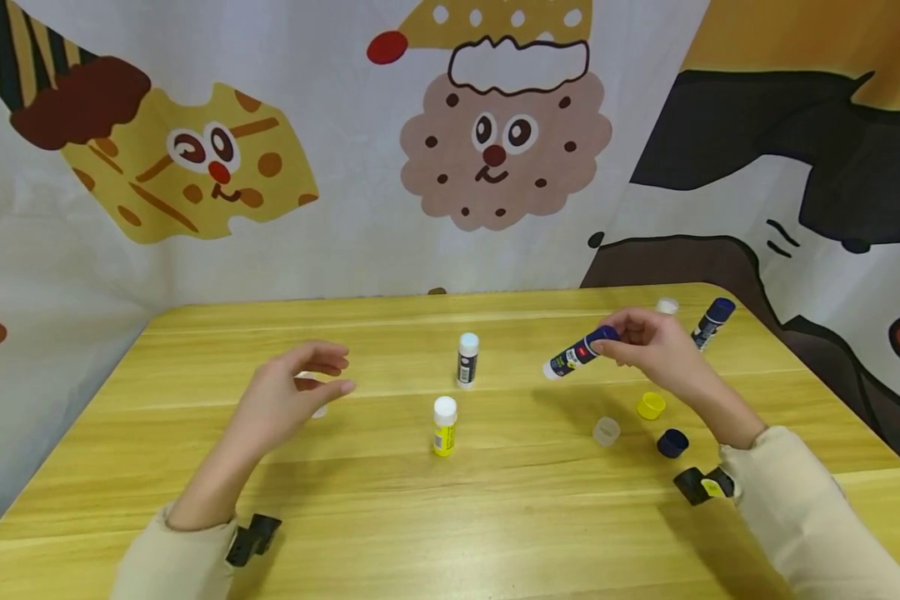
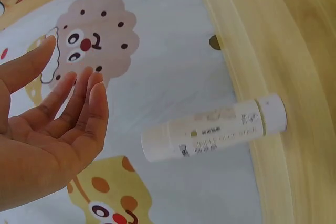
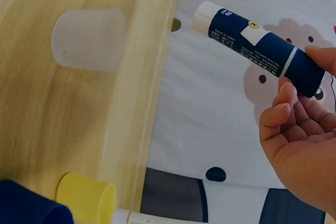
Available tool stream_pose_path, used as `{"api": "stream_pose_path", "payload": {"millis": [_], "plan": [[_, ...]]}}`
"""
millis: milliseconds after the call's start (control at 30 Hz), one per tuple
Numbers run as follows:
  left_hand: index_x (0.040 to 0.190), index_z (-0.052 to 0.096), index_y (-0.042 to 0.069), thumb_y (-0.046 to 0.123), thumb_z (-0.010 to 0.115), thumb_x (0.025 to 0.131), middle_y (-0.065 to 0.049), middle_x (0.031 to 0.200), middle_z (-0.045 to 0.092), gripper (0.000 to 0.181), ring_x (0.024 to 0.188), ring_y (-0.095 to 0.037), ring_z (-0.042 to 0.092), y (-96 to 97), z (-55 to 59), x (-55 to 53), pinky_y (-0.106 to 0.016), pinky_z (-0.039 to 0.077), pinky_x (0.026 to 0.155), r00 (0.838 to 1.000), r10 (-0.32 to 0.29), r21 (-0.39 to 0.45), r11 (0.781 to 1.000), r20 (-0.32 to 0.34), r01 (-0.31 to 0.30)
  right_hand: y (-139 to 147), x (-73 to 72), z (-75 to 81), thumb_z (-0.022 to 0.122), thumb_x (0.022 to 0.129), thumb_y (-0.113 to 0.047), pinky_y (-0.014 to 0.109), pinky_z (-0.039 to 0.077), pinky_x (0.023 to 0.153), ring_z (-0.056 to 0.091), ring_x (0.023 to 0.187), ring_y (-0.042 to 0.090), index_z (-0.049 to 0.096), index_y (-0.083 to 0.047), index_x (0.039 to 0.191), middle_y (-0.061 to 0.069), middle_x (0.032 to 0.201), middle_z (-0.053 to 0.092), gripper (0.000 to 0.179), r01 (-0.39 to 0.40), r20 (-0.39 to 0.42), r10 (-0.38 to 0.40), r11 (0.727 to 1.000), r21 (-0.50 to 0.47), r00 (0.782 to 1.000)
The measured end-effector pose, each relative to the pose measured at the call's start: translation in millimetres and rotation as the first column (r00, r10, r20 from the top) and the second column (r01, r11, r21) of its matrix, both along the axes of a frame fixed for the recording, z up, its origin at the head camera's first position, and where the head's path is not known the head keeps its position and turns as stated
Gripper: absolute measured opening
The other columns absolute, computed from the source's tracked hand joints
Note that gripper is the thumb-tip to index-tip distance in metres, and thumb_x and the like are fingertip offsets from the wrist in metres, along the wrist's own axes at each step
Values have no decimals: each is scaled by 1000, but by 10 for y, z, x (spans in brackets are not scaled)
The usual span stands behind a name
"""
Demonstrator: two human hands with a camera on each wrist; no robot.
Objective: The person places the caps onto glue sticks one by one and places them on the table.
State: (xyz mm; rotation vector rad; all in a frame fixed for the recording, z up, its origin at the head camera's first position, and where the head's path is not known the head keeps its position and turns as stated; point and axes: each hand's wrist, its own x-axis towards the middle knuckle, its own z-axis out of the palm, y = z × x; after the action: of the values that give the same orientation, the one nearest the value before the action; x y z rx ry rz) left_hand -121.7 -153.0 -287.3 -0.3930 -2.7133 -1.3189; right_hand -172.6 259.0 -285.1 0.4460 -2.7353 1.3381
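My right hand (image 1: 648, 346) pinches a dark blue glue stick (image 1: 573, 358) by its blue end between thumb and fingers. The stick is tilted above the table, its white end pointing down and left; the right wrist view shows the same glue stick (image 3: 252, 43). My left hand (image 1: 285, 396) is in the air at the left, fingers loosely bent and holding nothing. Partly hidden behind it stands a white glue stick (image 1: 320, 412), which the left wrist view shows whole, apart from the fingers. Between the hands stand a black-labelled glue stick (image 1: 467, 367) and a yellow glue stick (image 1: 444, 433), both white-topped.
Below my right hand lie a clear cap (image 1: 607, 431), a yellow cap (image 1: 651, 407) and a dark blue cap (image 1: 672, 443). Behind that hand stands another blue glue stick (image 1: 714, 321), beside a partly hidden white-topped item (image 1: 667, 306). A printed cloth (image 1: 345, 258) hangs behind the wooden table (image 1: 450, 533).
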Motion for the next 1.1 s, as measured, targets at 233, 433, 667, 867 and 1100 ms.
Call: {"api": "stream_pose_path", "payload": {"millis": [233,433,667,867,1100], "plan": [[119,55,2,19,65,86,-12,107,59,38,98,-26,57,-136,46,20,-39,47,82,999,30,-9,1000,11,-29,83,-73,-40,66,85,-18,23,47,56,55,64,14,57,4,99,7,80,59,27,29,-13,-29,999,19,999],[120,54,2,22,63,87,-12,108,59,39,99,-25,56,-247,86,27,-39,47,82,999,52,-12,999,7,-52,147,-139,-71,65,86,-15,24,43,51,53,60,16,61,2,97,0,72,60,20,6,-64,-4,999,32,998],[121,53,1,21,63,87,-17,109,58,41,100,-27,55,-337,86,14,-41,47,83,997,77,-30,997,2,-77,168,-170,-93,63,87,-11,23,49,59,59,64,20,60,5,100,10,78,63,21,-37,-82,37,999,-1,996],[121,54,1,24,64,86,-17,110,58,43,101,-29,55,-410,59,-1,-41,47,82,995,95,-41,995,-7,-95,197,-210,-83,63,87,-14,21,49,59,60,65,18,60,6,100,15,80,64,23,-6,-94,12,997,73,996],[122,54,2,27,64,86,-15,110,58,45,101,-28,54,-514,21,-5,-35,48,80,993,120,-58,991,-7,-120,238,-257,-40,62,89,-23,24,48,58,60,68,19,59,4,104,16,85,64,32,75,-24,-73,990,120,997]]}}
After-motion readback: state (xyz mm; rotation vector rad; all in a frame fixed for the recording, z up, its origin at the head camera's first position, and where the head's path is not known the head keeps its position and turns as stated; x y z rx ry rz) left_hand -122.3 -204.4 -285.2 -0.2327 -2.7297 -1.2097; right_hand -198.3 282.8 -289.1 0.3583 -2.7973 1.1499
